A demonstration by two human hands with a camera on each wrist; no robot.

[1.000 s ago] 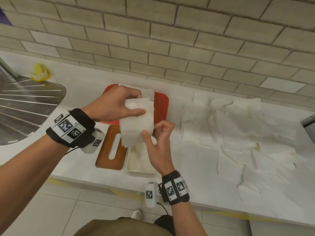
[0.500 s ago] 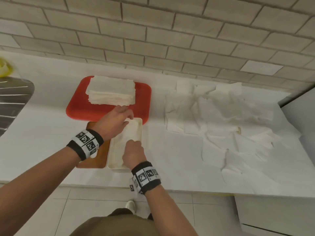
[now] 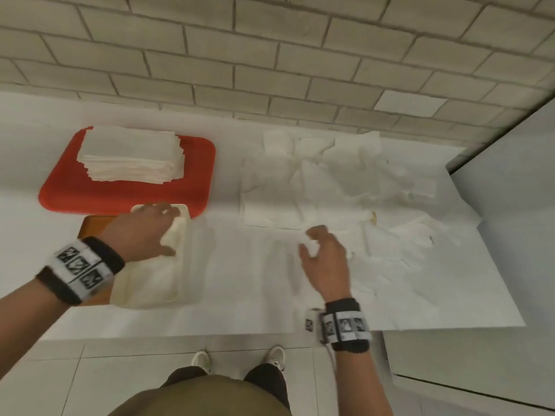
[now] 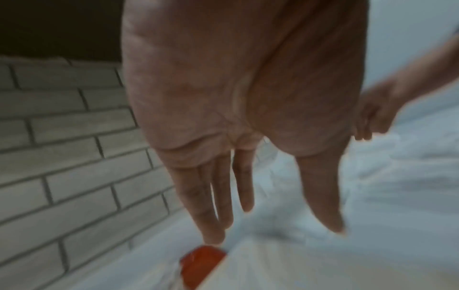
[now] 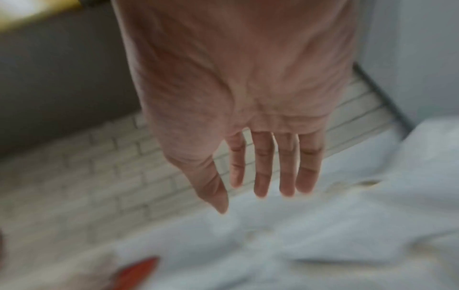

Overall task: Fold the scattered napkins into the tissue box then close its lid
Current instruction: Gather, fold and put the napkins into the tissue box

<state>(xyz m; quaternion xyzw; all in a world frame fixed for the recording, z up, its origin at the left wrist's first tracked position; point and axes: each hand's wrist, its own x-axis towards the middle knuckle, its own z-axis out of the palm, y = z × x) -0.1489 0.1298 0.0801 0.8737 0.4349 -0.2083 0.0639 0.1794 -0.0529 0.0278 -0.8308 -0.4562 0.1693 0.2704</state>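
The cream tissue box (image 3: 183,265) stands lidless near the counter's front, with white napkins inside. My left hand (image 3: 144,232) lies over its far end with straight fingers (image 4: 218,206) and holds nothing. Its brown lid (image 3: 91,225) lies flat just left of the box, mostly under my left wrist. My right hand (image 3: 322,250) hovers above the counter between the box and the scattered napkins (image 3: 345,187), fingers (image 5: 263,166) spread and empty. The loose napkins (image 5: 323,235) cover the counter's right half.
A red tray (image 3: 60,193) behind the box carries a stack of folded napkins (image 3: 132,154). A brick wall (image 3: 270,55) backs the white counter (image 3: 240,280). A grey cabinet side (image 3: 516,160) bounds the right end. The floor and my shoes (image 3: 276,355) lie below the counter's front edge.
Both hands lowered a folded napkin into the box. Since then my right hand has left the box and moved right toward the loose napkins; my left hand stays over the box.
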